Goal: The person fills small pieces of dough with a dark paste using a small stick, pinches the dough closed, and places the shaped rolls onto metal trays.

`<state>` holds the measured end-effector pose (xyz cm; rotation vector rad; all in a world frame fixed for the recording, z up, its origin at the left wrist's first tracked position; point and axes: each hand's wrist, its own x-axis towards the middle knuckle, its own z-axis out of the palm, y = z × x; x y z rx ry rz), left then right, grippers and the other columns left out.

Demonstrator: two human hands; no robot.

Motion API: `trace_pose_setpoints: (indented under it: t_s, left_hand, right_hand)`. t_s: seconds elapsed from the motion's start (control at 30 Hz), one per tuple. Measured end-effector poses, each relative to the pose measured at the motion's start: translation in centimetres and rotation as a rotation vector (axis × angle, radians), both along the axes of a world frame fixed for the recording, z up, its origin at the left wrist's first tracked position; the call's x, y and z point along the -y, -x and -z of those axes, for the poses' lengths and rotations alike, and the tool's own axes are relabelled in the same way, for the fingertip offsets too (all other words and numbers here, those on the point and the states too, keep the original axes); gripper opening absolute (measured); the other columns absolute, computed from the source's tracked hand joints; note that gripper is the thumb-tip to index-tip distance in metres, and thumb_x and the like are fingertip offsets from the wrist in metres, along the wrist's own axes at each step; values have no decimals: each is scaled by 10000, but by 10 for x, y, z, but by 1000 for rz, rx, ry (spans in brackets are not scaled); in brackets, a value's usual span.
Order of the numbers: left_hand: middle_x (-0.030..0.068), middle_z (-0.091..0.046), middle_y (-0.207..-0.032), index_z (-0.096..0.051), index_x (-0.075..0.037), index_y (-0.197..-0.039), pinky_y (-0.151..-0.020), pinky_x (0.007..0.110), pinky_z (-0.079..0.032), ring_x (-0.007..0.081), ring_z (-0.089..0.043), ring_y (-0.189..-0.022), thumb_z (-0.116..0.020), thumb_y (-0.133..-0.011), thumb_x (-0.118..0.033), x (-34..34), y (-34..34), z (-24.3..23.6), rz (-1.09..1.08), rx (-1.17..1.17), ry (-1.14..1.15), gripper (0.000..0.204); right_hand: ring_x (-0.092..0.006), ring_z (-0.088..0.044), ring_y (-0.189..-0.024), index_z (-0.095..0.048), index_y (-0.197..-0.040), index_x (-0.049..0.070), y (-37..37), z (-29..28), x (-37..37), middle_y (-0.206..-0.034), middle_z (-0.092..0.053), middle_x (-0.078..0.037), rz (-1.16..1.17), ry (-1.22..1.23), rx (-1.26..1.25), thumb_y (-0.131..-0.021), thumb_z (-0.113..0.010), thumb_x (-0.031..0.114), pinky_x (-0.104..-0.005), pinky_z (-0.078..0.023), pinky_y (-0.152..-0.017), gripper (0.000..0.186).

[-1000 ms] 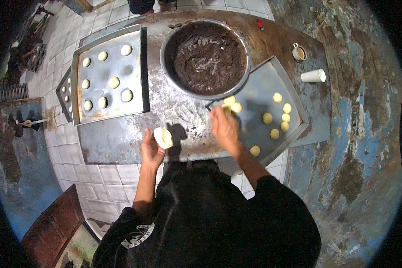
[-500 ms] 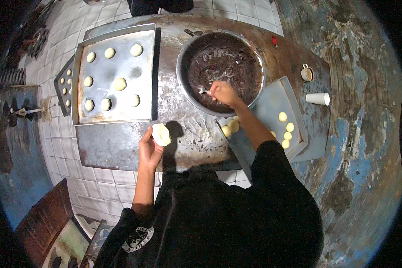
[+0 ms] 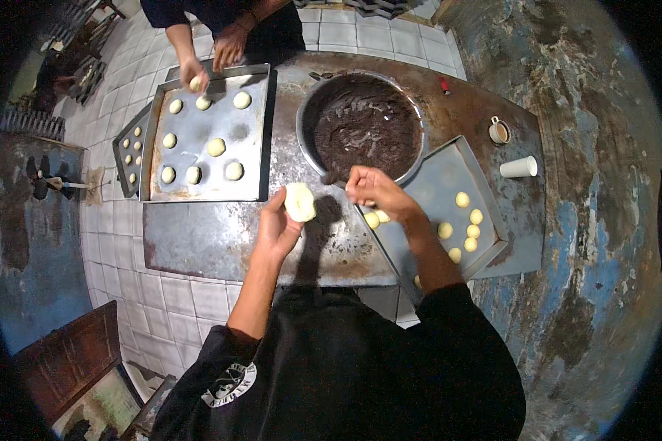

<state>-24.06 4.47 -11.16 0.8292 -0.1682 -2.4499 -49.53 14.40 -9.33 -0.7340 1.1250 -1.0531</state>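
My left hand [image 3: 278,224] holds up a flattened piece of pale yellow dough [image 3: 299,202] on its fingers, above the near part of the table. Just right of it, my right hand [image 3: 375,189] is closed round a spoon [image 3: 336,180] whose bowl carries a dark brown lump. Behind the spoon stands a large metal bowl [image 3: 421,117], its inside coated with dark brown filling [image 3: 360,128]. Beneath my right forearm lies a grey tray [image 3: 419,228] with several yellow dough balls [image 3: 463,199] on it.
At the left, a large baking tray [image 3: 206,195] bears several spaced dough balls [image 3: 216,147]. Across it, another person's hand [image 3: 193,72] holds a dough ball. A smaller tray [image 3: 130,165] sits beyond. A cup of brown drink [image 3: 499,132] and white tumbler [image 3: 518,167] stand right.
My right hand has drawn the spoon out of the bowl toward me, now loaded with filling. My left hand has moved right with the dough. Another person has come in at the far left.
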Motion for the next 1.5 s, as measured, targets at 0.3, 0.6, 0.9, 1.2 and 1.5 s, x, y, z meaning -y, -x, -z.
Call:
trace_pose_setpoints:
  t_s: [0.3,0.6,0.9,1.2,1.5]
  left_hand:
    - [149,-682,-1193,-583,-5,-1213,-1039,469,-511,282,-662,-1118,-475,-1084,-248,-62,16,-35,-51,-113,-58,296]
    - [226,-653,-1254,-510,78,-1289,-1110,513,-438,347,-618,-1209,-562,-1029,-425,-94,-2,-52,71,-209,-45,569]
    - [103,-659,-1236,-629,28,-1246,-992,362,-492,214,-607,-1169,-600,-863,19,-100,-38,-47,261,445,795,385]
    - [74,-673,-1134,-643,20,-1243,-961,307,-519,190,-651,-1078,-724,-850,65,-84,-115,-85,41,460,939,404]
    - [166,-687,-1244,-668,45,-1170,-994,332,-506,211,-658,-1116,-544,-1041,-140,-75,-201,-112,-220,40,673,258]
  right_hand:
    - [-88,-546,-805,-585,-902,87,-118,98,-140,-870,-595,20,467,90,-1,-957,-682,102,-266,-468,-756,113]
    - [-198,-660,-954,-619,-1152,35,-131,85,-149,-1036,-690,-94,519,-42,-718,-1023,-587,220,-397,-513,-844,227]
    - [-206,-548,-1304,-460,-1480,53,-140,-36,-113,-1445,-540,-65,296,228,39,-832,-792,42,-339,-509,-1011,729]
    - [-196,-734,-998,-748,-1158,9,-222,-77,-88,-1117,-761,-153,524,263,-518,-839,-791,54,-315,-574,-873,325]
    - [-283,-690,-850,-724,-1038,7,-317,-115,-43,-936,-713,-153,473,558,-979,-912,-723,104,-332,-528,-806,159]
